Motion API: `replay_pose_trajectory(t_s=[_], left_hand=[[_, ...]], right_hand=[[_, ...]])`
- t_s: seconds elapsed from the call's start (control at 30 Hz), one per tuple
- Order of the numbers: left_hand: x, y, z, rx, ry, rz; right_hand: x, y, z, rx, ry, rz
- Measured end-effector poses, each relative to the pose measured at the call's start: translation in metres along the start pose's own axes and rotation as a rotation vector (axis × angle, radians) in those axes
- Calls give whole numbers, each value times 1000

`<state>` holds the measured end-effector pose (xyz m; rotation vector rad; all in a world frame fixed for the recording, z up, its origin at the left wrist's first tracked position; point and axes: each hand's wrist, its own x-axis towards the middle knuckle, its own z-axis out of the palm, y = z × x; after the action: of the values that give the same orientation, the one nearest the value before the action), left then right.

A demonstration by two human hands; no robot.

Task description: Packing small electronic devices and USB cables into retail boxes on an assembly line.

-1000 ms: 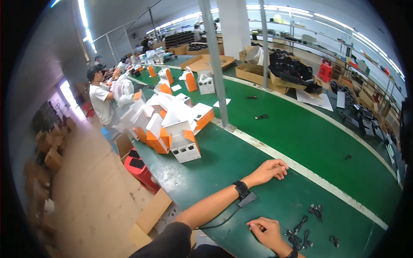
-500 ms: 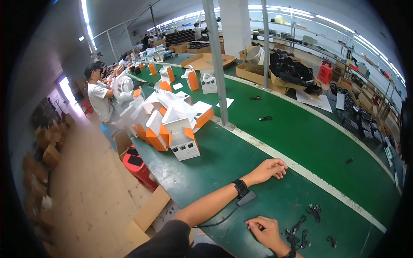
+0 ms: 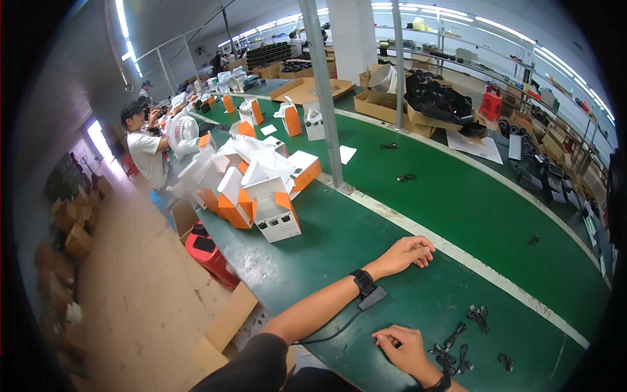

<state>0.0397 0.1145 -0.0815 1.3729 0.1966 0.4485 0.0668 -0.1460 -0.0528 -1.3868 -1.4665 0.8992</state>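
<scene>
My left hand (image 3: 403, 255) rests on the green worktable (image 3: 326, 245), close to the pale strip along the belt. Its fingers are loosely curled and hold nothing. My right hand (image 3: 401, 347) lies nearer to me, with its fingers bent, a little apart, and nothing visible in them. Just right of it is a cluster of black cables (image 3: 449, 349). A bundled cable (image 3: 479, 318) and a smaller one (image 3: 505, 362) lie farther right. A black wrist strap (image 3: 363, 282) with a grey piece and a cord is on my left wrist.
Opened white-and-orange boxes (image 3: 277, 219) are heaped at the table's left. A metal post (image 3: 324, 98) stands beside the green belt (image 3: 457, 189), which carries a coiled cable (image 3: 405, 177). A red stool (image 3: 208, 261) and cardboard flaps (image 3: 232, 317) lie left. A person (image 3: 147, 153) works farther along.
Both hands stay in place. The paper and cables on the belt have shifted slightly rightward relative to the post. The far person's arms have moved, and my view has shifted a little.
</scene>
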Motion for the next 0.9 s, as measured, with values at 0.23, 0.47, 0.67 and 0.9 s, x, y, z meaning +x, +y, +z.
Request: replay_pose_trajectory(t_s=[0.23, 0.47, 0.67, 0.9], left_hand=[[2, -2, -1, 19, 2, 6], [1, 0, 0, 24, 12, 8], [-1, 0, 0, 8, 7, 13], [3, -2, 3, 7, 3, 12]], right_hand=[[1, 1, 1, -25, 11, -10], [2, -1, 2, -10, 15, -11], [2, -4, 3, -44, 21, -37], [-1, 4, -2, -43, -7, -24]])
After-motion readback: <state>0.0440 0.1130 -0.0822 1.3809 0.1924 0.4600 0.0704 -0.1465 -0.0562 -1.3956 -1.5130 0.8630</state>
